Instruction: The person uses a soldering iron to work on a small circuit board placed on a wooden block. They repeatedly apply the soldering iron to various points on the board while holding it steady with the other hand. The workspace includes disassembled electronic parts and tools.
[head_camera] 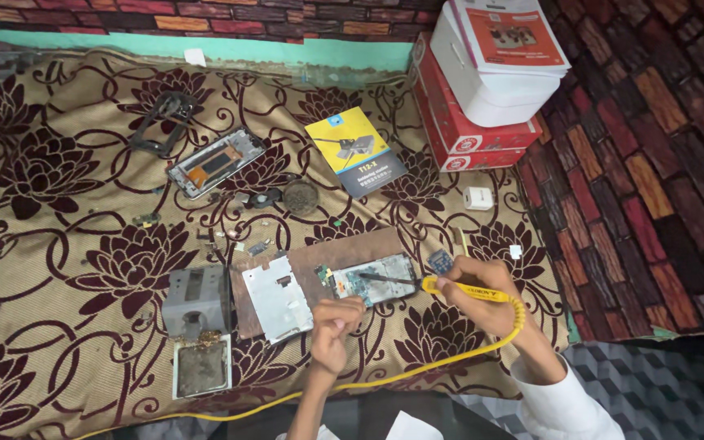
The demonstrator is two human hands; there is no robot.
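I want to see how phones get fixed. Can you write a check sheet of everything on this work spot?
Surface: patterned cloth, brown board on it.
Job's things: open phone on the board; soldering iron tip over it.
Clutter: metal plate, second phone, grey stand, tray, booklet, small parts.
Hands: right hand grips the iron; left hand beside the phone.
Cables: yellow cord.
Surroundings: red boxes, brick-pattern wall.
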